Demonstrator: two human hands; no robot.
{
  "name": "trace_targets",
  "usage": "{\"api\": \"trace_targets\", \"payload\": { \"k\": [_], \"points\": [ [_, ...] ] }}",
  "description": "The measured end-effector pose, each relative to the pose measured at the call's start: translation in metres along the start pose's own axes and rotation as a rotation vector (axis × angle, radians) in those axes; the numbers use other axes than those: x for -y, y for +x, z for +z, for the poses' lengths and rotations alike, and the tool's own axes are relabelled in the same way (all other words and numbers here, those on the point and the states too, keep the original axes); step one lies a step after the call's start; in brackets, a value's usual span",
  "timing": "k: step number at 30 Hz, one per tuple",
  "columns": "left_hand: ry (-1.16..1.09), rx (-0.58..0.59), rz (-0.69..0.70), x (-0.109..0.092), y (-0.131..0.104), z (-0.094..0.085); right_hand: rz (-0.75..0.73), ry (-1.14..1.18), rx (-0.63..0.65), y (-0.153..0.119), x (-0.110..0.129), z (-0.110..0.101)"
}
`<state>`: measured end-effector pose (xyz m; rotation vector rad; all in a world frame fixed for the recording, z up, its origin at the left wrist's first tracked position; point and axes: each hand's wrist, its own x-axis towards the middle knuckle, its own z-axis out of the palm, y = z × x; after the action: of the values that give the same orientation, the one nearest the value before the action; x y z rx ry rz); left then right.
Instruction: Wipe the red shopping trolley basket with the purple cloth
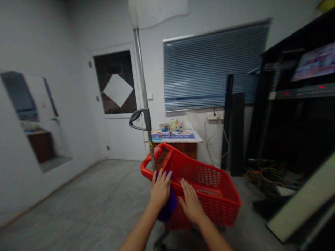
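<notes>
A red plastic shopping cart (209,205) with a perforated basket stands in front of me. My left hand (161,190) lies over the cart's near rim, just below its handle (147,171), with a purple cloth (169,207) under its palm and fingers. The cloth drapes down the cart's outer side. To the right, my right hand (191,202) is at the same near side, its fingers extended along the rim and nothing in it. Whether the right palm touches the plastic is hard to tell. A metal pole (141,69) with a grey grip (140,120) rises beside the handle.
Behind the cart is a small table (197,136) with bottles and small items. A white door (123,139) and a mirror (39,122) are to the left. Dark shelving (288,132), cables (272,172) and a leaning pale board (300,198) line the right.
</notes>
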<state>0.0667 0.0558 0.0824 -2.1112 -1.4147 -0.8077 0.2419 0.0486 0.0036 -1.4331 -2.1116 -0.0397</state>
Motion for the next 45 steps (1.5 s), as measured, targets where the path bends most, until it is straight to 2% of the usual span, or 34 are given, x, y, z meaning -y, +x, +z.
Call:
{"api": "trace_targets", "payload": {
  "k": [4,9,13,16,19,23,26,31,34,37,42,45],
  "points": [
    [0.0,-0.006,-0.041,-0.002,0.0,0.0,0.048,0.008,-0.027,0.001,0.004,0.0],
    [-0.007,0.003,0.056,-0.002,0.0,-0.001,0.056,0.023,-0.009,0.001,0.009,-0.007],
    [0.015,0.01,0.03,0.005,0.002,-0.006,0.053,0.044,0.025,0.001,0.012,-0.016],
    [0.018,0.024,0.017,0.0,-0.001,-0.002,0.08,0.046,0.034,0.002,0.016,-0.018],
    [-0.001,0.058,0.074,-0.008,-0.004,0.004,0.105,0.033,0.054,0.003,0.019,-0.02],
    [-0.02,0.069,0.118,-0.008,-0.002,0.004,0.101,0.01,0.089,0.001,0.015,-0.022],
    [-0.027,0.056,0.091,-0.003,-0.002,0.001,0.172,-0.034,0.045,-0.007,0.006,-0.021],
    [-0.017,0.05,0.063,-0.01,-0.006,0.005,0.144,-0.037,0.022,-0.015,0.001,-0.018],
    [-0.004,0.068,0.129,-0.014,-0.006,0.009,0.154,-0.018,0.035,-0.014,0.003,-0.02],
    [0.002,0.081,0.206,-0.009,-0.004,0.009,0.146,0.003,0.051,-0.013,0.003,-0.022],
    [0.036,0.044,0.119,-0.007,-0.007,0.009,0.155,0.018,0.065,-0.012,0.003,-0.024],
    [0.026,0.055,0.151,-0.014,-0.008,0.011,0.155,0.028,0.066,-0.012,0.005,-0.025]
  ]
}}
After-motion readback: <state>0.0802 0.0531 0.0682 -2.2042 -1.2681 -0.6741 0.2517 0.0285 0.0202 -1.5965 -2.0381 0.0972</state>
